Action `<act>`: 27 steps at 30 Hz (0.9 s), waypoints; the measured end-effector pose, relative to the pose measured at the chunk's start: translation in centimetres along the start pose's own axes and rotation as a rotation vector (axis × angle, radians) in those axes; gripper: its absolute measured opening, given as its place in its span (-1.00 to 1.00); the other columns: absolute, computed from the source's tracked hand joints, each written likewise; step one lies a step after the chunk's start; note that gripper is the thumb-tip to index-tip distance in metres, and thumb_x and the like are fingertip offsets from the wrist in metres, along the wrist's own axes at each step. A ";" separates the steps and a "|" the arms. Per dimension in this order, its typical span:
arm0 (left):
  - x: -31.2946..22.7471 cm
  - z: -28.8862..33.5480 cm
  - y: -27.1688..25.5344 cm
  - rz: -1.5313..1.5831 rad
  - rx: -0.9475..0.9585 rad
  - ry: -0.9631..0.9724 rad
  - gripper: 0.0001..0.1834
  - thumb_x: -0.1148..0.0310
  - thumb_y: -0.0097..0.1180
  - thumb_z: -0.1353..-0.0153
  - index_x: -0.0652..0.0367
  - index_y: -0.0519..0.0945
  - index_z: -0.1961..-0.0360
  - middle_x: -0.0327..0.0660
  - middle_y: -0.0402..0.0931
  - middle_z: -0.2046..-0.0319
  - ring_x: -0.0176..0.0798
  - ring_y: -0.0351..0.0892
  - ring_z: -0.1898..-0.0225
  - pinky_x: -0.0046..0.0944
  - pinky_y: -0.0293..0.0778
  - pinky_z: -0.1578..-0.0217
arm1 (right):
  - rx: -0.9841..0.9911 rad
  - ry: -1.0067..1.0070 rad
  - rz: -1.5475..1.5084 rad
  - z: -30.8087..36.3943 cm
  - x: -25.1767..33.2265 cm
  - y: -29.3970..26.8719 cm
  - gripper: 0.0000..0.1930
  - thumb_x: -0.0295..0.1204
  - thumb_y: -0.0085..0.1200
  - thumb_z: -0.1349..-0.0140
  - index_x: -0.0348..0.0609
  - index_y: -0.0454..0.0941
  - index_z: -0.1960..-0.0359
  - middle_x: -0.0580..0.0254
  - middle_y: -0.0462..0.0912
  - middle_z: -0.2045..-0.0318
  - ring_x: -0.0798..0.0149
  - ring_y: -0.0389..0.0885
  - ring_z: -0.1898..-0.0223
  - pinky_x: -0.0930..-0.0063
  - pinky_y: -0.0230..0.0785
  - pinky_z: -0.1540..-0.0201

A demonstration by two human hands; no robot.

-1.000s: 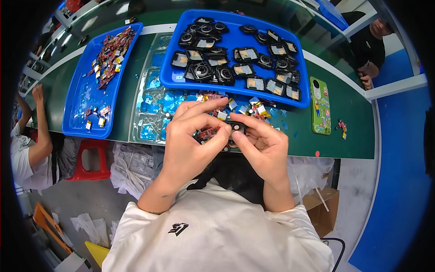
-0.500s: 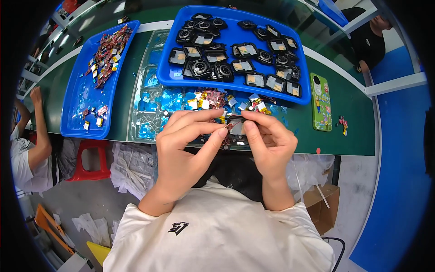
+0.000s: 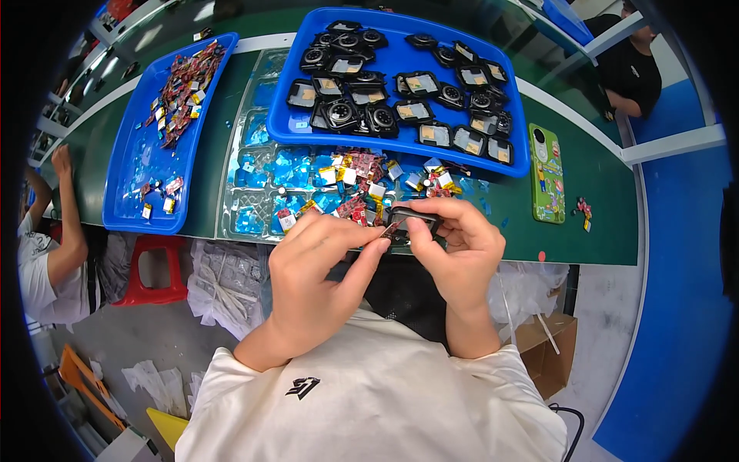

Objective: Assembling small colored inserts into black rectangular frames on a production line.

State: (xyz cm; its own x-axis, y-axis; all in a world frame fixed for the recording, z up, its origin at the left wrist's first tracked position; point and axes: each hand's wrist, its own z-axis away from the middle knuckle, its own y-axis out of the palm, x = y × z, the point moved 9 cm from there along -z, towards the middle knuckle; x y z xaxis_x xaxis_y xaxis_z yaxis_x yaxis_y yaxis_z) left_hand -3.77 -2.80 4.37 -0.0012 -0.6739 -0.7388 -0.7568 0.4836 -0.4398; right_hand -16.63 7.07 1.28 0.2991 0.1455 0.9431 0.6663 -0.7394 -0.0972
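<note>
Head view, looking down at my two hands above the near edge of the green bench (image 3: 600, 208). My right hand (image 3: 462, 250) grips a small black casing (image 3: 412, 219), its fingers (image 3: 431, 212) curled over the top and pressed against it, the thumb underneath. My left hand (image 3: 319, 277) meets it from the left: forefinger and thumb are pinched together on a small red-and-yellow component (image 3: 391, 228) at the casing's left edge. Whether that component is seated in the casing or only touching it, I cannot tell. The casing is held just above the bench edge, in front of my chest and white shirt (image 3: 369, 400).

Directly behind the hands lies a clear compartment tray (image 3: 246, 165) with blue film pieces and a loose heap of small red and yellow parts (image 3: 362, 181). Beyond it, overlapping its far edge, sits a large blue tray (image 3: 400, 146) carrying rows of black casings, some round-faced, some with tan inserts. To the left stands a second blue tray (image 3: 123, 185) with a scatter of red parts near its far end and a few near its front. To the right of the hands a green phone (image 3: 546, 172) lies flat on the bench. Another person's arm (image 3: 65, 223) shows at the left rim, beside a red stool (image 3: 158, 269); a person in dark clothing (image 3: 627, 69) sits at the upper right.
</note>
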 end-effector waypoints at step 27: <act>5.0 1.8 3.4 0.515 0.285 -0.493 -0.83 0.48 0.34 -0.01 0.30 0.63 0.37 -0.33 0.56 0.52 -0.60 0.32 0.58 -0.57 0.23 0.57 | 0.268 -0.458 0.222 0.0 4.1 0.5 -0.75 -0.70 0.14 0.15 -0.24 0.66 0.36 0.07 0.68 0.42 0.18 0.66 0.47 0.46 0.53 0.39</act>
State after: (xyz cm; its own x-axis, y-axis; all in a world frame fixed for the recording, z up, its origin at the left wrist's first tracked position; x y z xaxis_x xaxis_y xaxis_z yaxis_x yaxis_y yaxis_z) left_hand -5.18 -3.50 -1.73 0.0346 -0.0301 -0.9989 -0.5420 0.8393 -0.0440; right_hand -15.04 7.26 5.13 0.6771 0.3198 0.6627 0.6857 -0.6009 -0.4107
